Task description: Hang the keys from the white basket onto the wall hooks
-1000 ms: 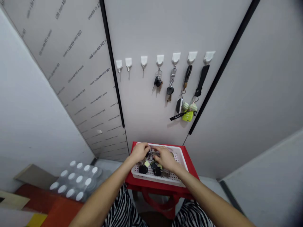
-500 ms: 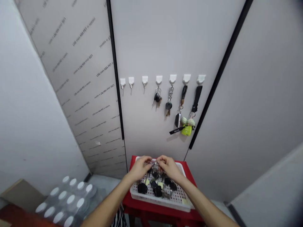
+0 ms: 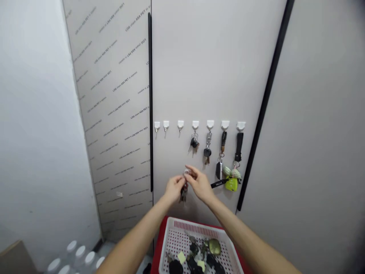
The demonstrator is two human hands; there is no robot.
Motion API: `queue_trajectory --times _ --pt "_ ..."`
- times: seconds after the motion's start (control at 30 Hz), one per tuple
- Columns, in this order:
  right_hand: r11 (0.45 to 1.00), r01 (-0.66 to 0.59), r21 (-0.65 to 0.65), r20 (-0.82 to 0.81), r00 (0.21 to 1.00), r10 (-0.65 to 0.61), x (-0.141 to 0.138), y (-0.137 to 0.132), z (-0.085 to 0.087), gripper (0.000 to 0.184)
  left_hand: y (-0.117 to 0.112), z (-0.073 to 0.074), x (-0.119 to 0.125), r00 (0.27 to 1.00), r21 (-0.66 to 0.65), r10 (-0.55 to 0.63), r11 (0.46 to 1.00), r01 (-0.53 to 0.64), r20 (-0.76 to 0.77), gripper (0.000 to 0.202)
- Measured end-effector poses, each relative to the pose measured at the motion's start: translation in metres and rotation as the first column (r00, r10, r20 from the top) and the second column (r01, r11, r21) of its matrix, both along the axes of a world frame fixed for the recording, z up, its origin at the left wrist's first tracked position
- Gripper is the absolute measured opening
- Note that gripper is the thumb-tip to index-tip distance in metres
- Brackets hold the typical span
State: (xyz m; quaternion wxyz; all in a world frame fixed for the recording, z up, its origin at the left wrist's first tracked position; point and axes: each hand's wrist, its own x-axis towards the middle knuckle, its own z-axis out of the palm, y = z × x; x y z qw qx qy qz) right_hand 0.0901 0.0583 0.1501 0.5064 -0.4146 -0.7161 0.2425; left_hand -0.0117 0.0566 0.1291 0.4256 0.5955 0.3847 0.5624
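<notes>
In front of the cabinet panel, above the basket, both my hands hold one bunch of keys (image 3: 183,195). My left hand (image 3: 173,189) pinches it near the top. The thumb and fingers of my right hand (image 3: 200,185) close on its key ring (image 3: 186,172). Dark and metal keys dangle below the fingers, partly hidden by them. Up on the panel, a row of white hooks (image 3: 195,125) runs across. Nearest above my hands hangs a set of keys with a black head (image 3: 194,142); another key set (image 3: 207,152) is beside it.
A white perforated basket (image 3: 196,228) with several keys and a gold round piece (image 3: 214,246) sits on a red stand (image 3: 155,262). Farther right hang a black braided strap (image 3: 223,140) and a black strap (image 3: 239,146) with a yellow-green fob (image 3: 231,183). White-capped bottles (image 3: 80,252) stand lower left.
Both hands have risen from the basket to in front of the panel, with a bunch of keys between them. The view has shifted, so the hooks appear lower.
</notes>
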Motion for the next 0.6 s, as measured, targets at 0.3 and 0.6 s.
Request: queue_trajectory --times 0.3,0.6 --pt "0.891 0.136 0.434 0.143 0.966 -0.217 -0.026 0.033 0.088 0.034 0.048 0.107 -0.006 0.952 0.112 0.025 0.992 -0.062 0.307 0.014" --pt "0.894 0.218 0.392 0.395 0.837 -0.378 -0.03 0.045 0.106 0.025 0.073 0.116 -0.003 0.961 -0.001 0.102 0.994 -0.106 0.256 0.019"
